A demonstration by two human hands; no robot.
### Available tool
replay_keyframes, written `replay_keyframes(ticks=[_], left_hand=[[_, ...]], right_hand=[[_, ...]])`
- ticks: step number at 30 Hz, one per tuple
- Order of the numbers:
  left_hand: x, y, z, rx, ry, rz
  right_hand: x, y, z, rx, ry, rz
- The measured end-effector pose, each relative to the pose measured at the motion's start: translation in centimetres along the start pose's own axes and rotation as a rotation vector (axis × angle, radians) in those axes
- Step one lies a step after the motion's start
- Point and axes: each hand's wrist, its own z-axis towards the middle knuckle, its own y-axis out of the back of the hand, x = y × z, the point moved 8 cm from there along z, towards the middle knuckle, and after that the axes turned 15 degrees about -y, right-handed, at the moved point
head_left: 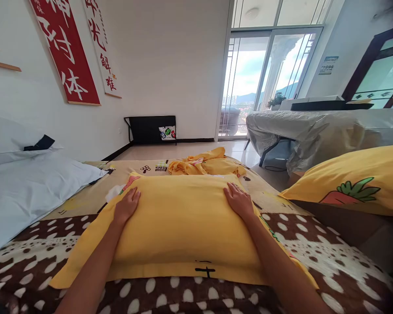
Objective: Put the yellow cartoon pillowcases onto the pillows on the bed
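A plump yellow pillow (183, 222) in a pillowcase lies flat in front of me, with carrot prints showing at its edges and a small black mark on its near hem. My left hand (127, 205) rests on its far left part, fingers stretched out. On the far right part lies my right hand (238, 199), palm down with fingers extended. Neither hand grips the cloth. Just beyond the pillow sits a crumpled heap of yellow fabric (206, 165).
A brown-and-cream dotted blanket (301, 235) spreads beneath. White pillows (49, 187) lie at left. Another yellow pillow (356, 179) with a carrot print rests on a box at right. Behind stand a plastic-covered table (314, 124) and a black folded item (147, 130) against the wall.
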Motion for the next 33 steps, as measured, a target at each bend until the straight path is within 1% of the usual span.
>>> replay_keyframes(ticks=[2,3,5,6,8,10,11,12,13,15,16,17,18,19,20,21,22,23,24,25,27,29,31,33], left_hand=[[2.8,-0.3,-1.9,-0.055,0.070,-0.064],[3.7,-0.3,-2.7,-0.096,0.084,-0.079],[4.5,0.0,-3.7,-0.172,0.066,-0.060],[4.4,0.4,-4.0,-0.198,0.041,-0.033],[3.5,1.7,-3.8,-0.240,-0.025,0.015],[1.9,3.4,-3.3,-0.281,-0.104,0.045],[0.8,4.4,-2.8,-0.302,-0.147,0.054],[-0.6,5.2,-2.3,-0.318,-0.190,0.056],[-2.3,5.9,-1.7,-0.330,-0.238,0.060],[-6.6,6.8,0.1,-0.322,-0.343,0.080],[-9.3,7.0,1.1,-0.305,-0.410,0.114],[-12.0,6.9,2.4,-0.252,-0.466,0.159],[-14.5,6.4,3.9,-0.164,-0.505,0.208],[-16.8,6.1,5.4,-0.121,-0.537,0.222],[-18.7,5.8,7.0,-0.089,-0.556,0.234],[-20.2,5.5,8.6,-0.058,-0.563,0.244],[-21.0,4.9,10.0,-0.034,-0.561,0.248],[-21.3,4.1,11.4,-0.006,-0.548,0.252],[-21.0,3.0,12.5,0.026,-0.527,0.253],[-20.3,1.5,13.3,0.060,-0.500,0.248],[-17.8,-2.1,14.0,0.134,-0.435,0.223],[-14.9,-6.1,13.8,0.209,-0.367,0.188],[-12.6,-9.4,13.6,0.272,-0.317,0.151],[-11.3,-11.3,13.9,0.315,-0.285,0.113]], right_hand=[[-3.2,-0.7,0.1,0.043,-0.074,0.041],[-4.6,-1.0,-0.2,0.056,-0.096,0.050],[-6.8,-1.3,-0.7,0.069,-0.127,0.048],[-7.7,-1.3,-1.0,0.075,-0.140,0.042],[-9.0,-0.7,-1.2,0.074,-0.164,0.021],[-9.2,0.8,-1.0,0.033,-0.189,-0.004],[-8.6,1.8,-0.8,-0.001,-0.187,-0.015],[-7.4,2.9,-0.6,-0.039,-0.169,-0.022],[-5.6,3.9,-0.5,-0.075,-0.130,-0.026],[-0.1,5.7,-0.6,-0.118,0.005,-0.030],[3.2,6.3,-0.9,-0.127,0.089,-0.038],[6.7,6.6,-1.2,-0.113,0.167,-0.046],[10.3,6.6,-1.5,-0.078,0.247,-0.058],[13.6,6.1,-1.7,-0.026,0.326,-0.075],[16.3,5.7,-1.7,0.001,0.359,-0.082],[18.5,5.1,-1.4,0.018,0.373,-0.090],[20.0,4.2,-0.9,0.038,0.378,-0.098],[20.9,3.0,-0.2,0.054,0.369,-0.106],[21.3,1.6,0.5,0.078,0.360,-0.116],[21.2,-0.1,1.2,0.110,0.352,-0.127],[20.1,-4.0,2.2,0.187,0.344,-0.141],[18.8,-7.5,2.9,0.252,0.344,-0.144],[18.1,-9.9,3.4,0.294,0.346,-0.141],[18.1,-11.3,4.1,0.338,0.350,-0.139]])
